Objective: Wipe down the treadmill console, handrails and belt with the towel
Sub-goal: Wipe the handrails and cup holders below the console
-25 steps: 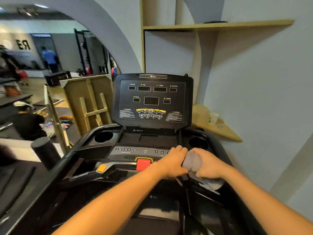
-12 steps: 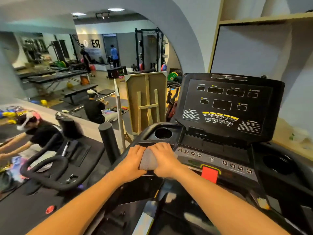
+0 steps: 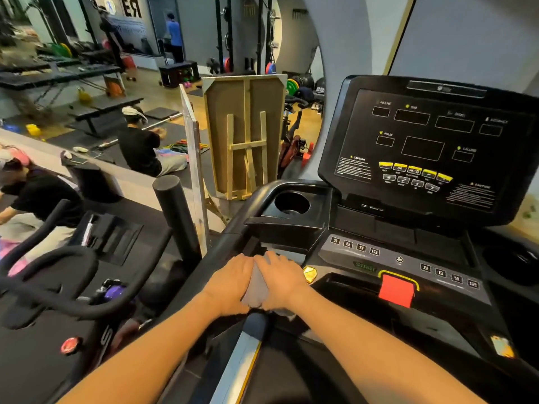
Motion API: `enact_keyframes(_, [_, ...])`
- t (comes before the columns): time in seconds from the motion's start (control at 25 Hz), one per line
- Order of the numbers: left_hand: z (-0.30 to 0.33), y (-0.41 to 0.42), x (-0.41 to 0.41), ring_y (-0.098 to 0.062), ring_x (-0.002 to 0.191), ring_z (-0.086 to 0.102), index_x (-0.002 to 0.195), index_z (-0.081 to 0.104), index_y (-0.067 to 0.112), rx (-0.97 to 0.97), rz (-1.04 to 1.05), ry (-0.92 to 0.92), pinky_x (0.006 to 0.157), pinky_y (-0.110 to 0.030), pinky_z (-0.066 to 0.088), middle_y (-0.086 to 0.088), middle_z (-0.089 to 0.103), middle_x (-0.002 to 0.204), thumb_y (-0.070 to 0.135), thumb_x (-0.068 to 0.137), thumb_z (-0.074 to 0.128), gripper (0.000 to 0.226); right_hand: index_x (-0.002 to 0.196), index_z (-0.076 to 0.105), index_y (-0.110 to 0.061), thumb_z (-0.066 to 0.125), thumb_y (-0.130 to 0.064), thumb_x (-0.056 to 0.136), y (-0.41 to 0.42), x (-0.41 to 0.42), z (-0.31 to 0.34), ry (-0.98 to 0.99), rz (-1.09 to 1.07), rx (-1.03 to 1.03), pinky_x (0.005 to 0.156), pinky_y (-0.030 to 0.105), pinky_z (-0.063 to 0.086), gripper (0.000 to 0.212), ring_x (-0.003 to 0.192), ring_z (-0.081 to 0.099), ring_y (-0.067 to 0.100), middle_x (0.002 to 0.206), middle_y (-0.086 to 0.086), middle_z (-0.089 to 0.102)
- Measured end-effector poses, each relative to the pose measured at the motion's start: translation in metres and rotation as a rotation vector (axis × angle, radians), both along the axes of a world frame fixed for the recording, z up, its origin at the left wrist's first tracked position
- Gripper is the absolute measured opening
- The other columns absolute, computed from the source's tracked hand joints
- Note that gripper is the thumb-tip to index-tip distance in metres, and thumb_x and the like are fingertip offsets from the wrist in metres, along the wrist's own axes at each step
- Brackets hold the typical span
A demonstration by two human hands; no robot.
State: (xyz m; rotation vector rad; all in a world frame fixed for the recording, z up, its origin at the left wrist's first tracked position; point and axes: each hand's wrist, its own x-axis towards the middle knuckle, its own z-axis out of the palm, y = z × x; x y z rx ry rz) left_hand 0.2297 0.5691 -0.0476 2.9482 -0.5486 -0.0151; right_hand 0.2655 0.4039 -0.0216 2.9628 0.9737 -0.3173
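we have the left hand [image 3: 230, 282] and right hand [image 3: 281, 279] both clamped on the grey towel [image 3: 258, 287] at the left handrail [image 3: 233, 225], so we judge the console [image 3: 423, 147] and belt remain.

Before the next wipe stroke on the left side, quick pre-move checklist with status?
1. Towel held by both hands: ok, left hand and right hand both press on it.
2. Towel touching the treadmill: ok, it lies on the left end of the console by the handrail.
3. Red stop key away from the hands: ok, it sits well to the right.
4. Yellow button away from the hands: not ok, it is right beside the right hand.
5. Cup holder free of items: ok, looks empty.
6. Belt wiped: cannot tell.
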Motion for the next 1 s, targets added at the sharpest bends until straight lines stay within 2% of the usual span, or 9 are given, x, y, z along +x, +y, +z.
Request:
enact_keyframes(0.08, [0.013, 0.0, 0.014, -0.019, 0.111, 0.056, 0.122, 0.053, 0.018, 0.005, -0.017, 0.103, 0.094, -0.026, 0.043, 0.0, 0.057, 0.117, 0.044, 0.071, 0.074, 0.061, 0.136, 0.036, -0.021, 0.087, -0.051, 0.061, 0.003, 0.008, 0.008, 0.091, -0.039, -0.004, 0.089, 0.045, 0.053, 0.096, 0.112, 0.057, 0.03, 0.124, 0.007, 0.05])
enact_keyframes(0.2, [0.024, 0.003, 0.039, -0.018, 0.103, 0.056, 0.119, 0.05, 0.019, 0.083, -0.075, 0.27, 0.089, -0.025, 0.042, 0.002, 0.057, 0.113, 0.046, 0.061, 0.084, 0.073, 0.123, 0.046, -0.02, 0.087, -0.048, 0.059, 0.006, 0.031, 0.018, 0.301, -0.075, -0.018, 0.084, 0.042, 0.055, 0.082, 0.101, 0.061, 0.025, 0.111, 0.001, 0.057])
enact_keyframes(0.4, [0.032, -0.001, 0.083, -0.02, 0.109, 0.06, 0.128, 0.048, 0.027, 0.072, -0.08, 0.702, 0.097, -0.039, 0.051, 0.005, 0.063, 0.118, 0.037, 0.058, 0.093, 0.084, 0.132, 0.051, -0.02, 0.089, -0.042, 0.063, 0.01, 0.068, 0.026, 0.722, -0.141, -0.115, 0.092, 0.043, 0.057, 0.082, 0.107, 0.065, 0.024, 0.12, 0.001, 0.063])
enact_keyframes(0.52, [0.027, -0.004, 0.095, -0.021, 0.112, 0.061, 0.131, 0.052, 0.028, 0.022, -0.112, 0.855, 0.095, -0.038, 0.053, 0.004, 0.065, 0.12, 0.028, 0.062, 0.094, 0.08, 0.134, 0.052, -0.022, 0.089, -0.039, 0.068, 0.012, 0.077, 0.025, 0.846, -0.169, -0.13, 0.094, 0.045, 0.057, 0.078, 0.109, 0.066, 0.026, 0.121, 0.004, 0.065])
enact_keyframes(0.6, [0.024, -0.002, 0.089, -0.019, 0.108, 0.061, 0.13, 0.05, 0.029, 0.033, -0.088, 0.759, 0.095, -0.037, 0.053, 0.006, 0.065, 0.118, 0.035, 0.062, 0.093, 0.081, 0.135, 0.05, -0.022, 0.088, -0.036, 0.071, 0.011, 0.071, 0.023, 0.812, -0.182, -0.096, 0.089, 0.041, 0.058, 0.075, 0.108, 0.065, 0.024, 0.122, 0.004, 0.063])
enact_keyframes(0.68, [0.021, 0.0, 0.072, -0.016, 0.101, 0.061, 0.124, 0.05, 0.026, 0.098, -0.082, 0.512, 0.092, -0.034, 0.053, 0.005, 0.064, 0.111, 0.045, 0.061, 0.089, 0.077, 0.131, 0.048, -0.022, 0.088, -0.036, 0.069, 0.009, 0.059, 0.021, 0.688, -0.165, -0.045, 0.076, 0.035, 0.056, 0.075, 0.103, 0.063, 0.022, 0.117, 0.001, 0.06])
enact_keyframes(0.84, [-0.004, -0.002, 0.019, -0.014, 0.096, 0.059, 0.106, 0.058, 0.025, -0.007, -0.002, -0.021, 0.093, -0.029, 0.045, 0.006, 0.061, 0.101, 0.044, 0.07, 0.075, 0.044, 0.133, 0.04, -0.02, 0.089, -0.044, 0.062, 0.008, 0.019, 0.003, 0.093, -0.049, -0.067, 0.079, 0.039, 0.049, 0.089, 0.105, 0.059, 0.028, 0.12, 0.005, 0.05])
enact_keyframes(0.92, [-0.033, -0.006, -0.008, -0.017, 0.111, 0.057, 0.122, 0.057, 0.023, -0.093, 0.08, -0.174, 0.103, -0.036, 0.039, 0.004, 0.059, 0.116, 0.045, 0.079, 0.068, 0.05, 0.138, 0.042, -0.017, 0.093, -0.037, 0.06, 0.008, -0.004, -0.024, -0.213, 0.02, -0.117, 0.085, 0.043, 0.051, 0.095, 0.11, 0.058, 0.035, 0.131, 0.011, 0.049])
enact_keyframes(1.0, [-0.056, -0.01, -0.025, -0.021, 0.13, 0.048, 0.141, 0.049, 0.014, -0.198, 0.136, -0.26, 0.113, -0.042, 0.033, -0.001, 0.052, 0.138, 0.047, 0.086, 0.065, 0.067, 0.138, 0.048, -0.016, 0.099, -0.032, 0.052, 0.007, -0.02, -0.038, -0.343, 0.06, -0.151, 0.082, 0.045, 0.053, 0.101, 0.107, 0.06, 0.039, 0.135, 0.016, 0.052])
